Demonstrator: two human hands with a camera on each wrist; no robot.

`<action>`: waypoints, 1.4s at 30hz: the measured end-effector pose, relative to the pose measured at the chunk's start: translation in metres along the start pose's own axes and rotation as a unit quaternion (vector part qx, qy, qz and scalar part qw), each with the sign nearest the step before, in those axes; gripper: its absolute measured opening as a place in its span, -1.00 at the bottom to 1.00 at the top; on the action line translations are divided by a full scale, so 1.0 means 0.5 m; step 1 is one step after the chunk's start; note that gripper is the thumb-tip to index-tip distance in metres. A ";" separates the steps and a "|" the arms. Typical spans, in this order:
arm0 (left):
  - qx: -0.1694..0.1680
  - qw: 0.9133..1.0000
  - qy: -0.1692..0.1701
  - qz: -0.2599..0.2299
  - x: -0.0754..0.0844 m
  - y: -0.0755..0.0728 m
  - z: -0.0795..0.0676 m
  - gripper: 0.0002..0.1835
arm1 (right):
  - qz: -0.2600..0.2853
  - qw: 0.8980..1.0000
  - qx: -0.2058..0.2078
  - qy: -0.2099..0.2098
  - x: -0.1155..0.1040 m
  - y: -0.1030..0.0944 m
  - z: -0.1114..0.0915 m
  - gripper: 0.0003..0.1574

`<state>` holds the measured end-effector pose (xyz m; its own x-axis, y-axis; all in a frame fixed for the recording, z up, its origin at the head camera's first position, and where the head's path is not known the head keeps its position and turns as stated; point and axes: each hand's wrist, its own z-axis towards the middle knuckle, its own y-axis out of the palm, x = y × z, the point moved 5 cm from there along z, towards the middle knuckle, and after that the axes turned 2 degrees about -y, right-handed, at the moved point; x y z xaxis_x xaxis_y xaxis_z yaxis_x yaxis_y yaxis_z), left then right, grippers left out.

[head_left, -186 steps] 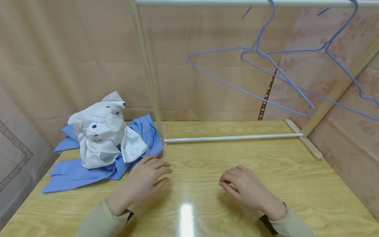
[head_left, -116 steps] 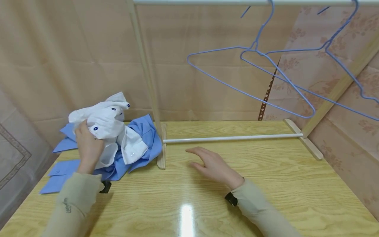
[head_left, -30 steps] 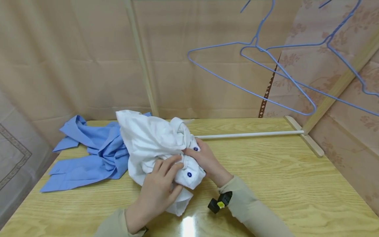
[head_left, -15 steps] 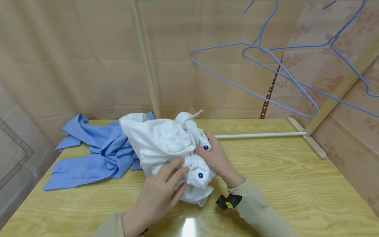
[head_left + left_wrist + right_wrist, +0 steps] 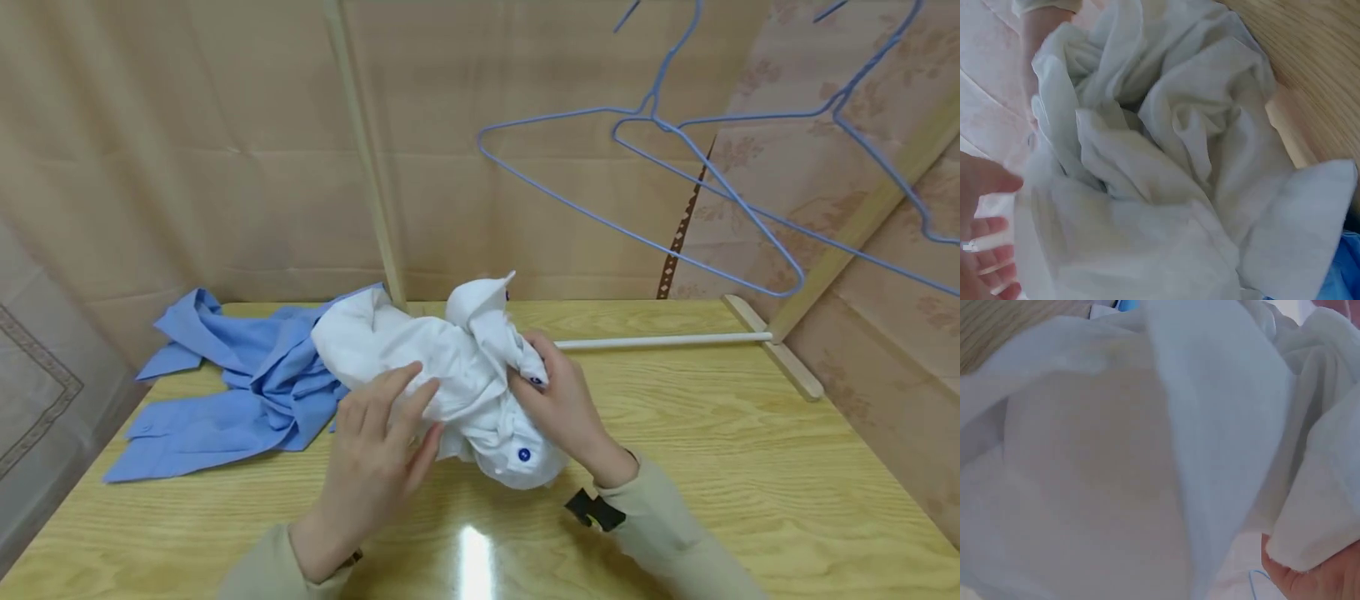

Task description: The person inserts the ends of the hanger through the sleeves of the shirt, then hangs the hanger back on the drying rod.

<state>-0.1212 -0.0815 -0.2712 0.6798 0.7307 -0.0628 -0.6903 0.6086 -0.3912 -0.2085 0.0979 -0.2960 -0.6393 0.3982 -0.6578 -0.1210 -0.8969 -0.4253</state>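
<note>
A crumpled white shirt [image 5: 450,367] with dark blue buttons is bunched up over the middle of the table, its left part overlapping a blue shirt. My right hand [image 5: 564,404] grips it at the right, thumb on top near a button. In the right wrist view white cloth [image 5: 1222,425] fills most of the picture, with part of that hand at the lower right corner. My left hand [image 5: 371,454] is in front of the white shirt, fingers spread and slightly bent, with no cloth pinched. Its fingers [image 5: 997,256] show beside the cloth in the left wrist view.
The blue shirt [image 5: 247,392] lies rumpled on the left of the wooden table [image 5: 712,467]. Blue wire hangers [image 5: 570,204] hang at the upper right. A rack with wooden posts [image 5: 363,150] and a white lower bar [image 5: 667,340] stands at the back, before a beige curtain [image 5: 187,125].
The white shirt has come off the blue one to the middle, both hands on it. Over the last second it shifted right and turned in my right hand; my left fingers came off it.
</note>
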 end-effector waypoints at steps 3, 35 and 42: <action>-0.029 0.999 -0.026 -0.007 -0.017 0.015 -0.010 -0.48 | -0.016 0.999 0.005 -0.046 -0.009 -0.003 -0.004 -0.68; -0.243 0.918 -0.205 -0.239 -0.067 0.166 -0.058 -0.27 | -0.015 0.962 0.004 -0.273 -0.048 -0.033 -0.031 -0.72; -0.282 0.904 -0.221 -0.233 -0.091 0.181 -0.083 -0.20 | -0.063 0.968 -0.076 -0.231 -0.021 -0.003 -0.034 -0.59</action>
<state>-0.2046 -0.0724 -0.3419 0.6131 0.5642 0.5530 -0.0344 0.7184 -0.6948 -0.1889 0.0981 -0.2991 -0.9026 0.3420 -0.2616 -0.1290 -0.7944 -0.5935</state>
